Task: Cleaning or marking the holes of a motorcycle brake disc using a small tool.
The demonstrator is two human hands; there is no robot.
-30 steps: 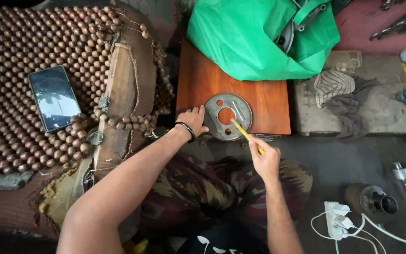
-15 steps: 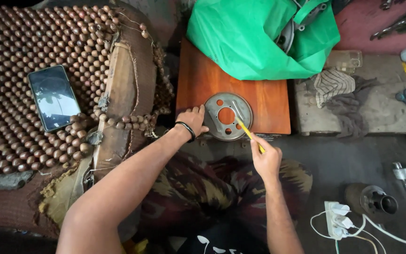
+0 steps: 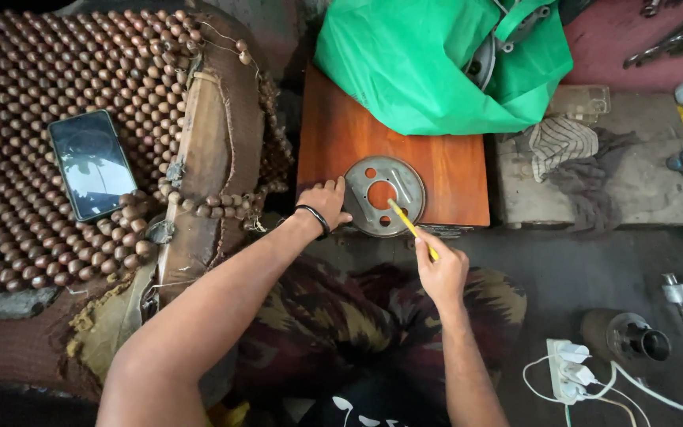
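Observation:
A round grey metal plate (image 3: 401, 180) with a large centre hole and smaller holes lies on a reddish wooden board (image 3: 341, 126). My left hand (image 3: 323, 202), with a black band at the wrist, rests its fingers on the plate's left rim. My right hand (image 3: 441, 271) holds a yellow pencil (image 3: 411, 228), whose tip touches the plate at the lower right edge of the centre hole.
A green plastic bag (image 3: 424, 59) with metal parts covers the board's far end. A dark phone (image 3: 92, 164) lies on a wooden-bead seat mat (image 3: 33, 87) at left. Rags (image 3: 563, 146) lie at right, tools (image 3: 677, 35) at far right, a white power strip (image 3: 569, 372) at lower right.
The pencil tip has slid from the centre hole's upper area down to its lower right edge. My left hand stays on the plate's rim.

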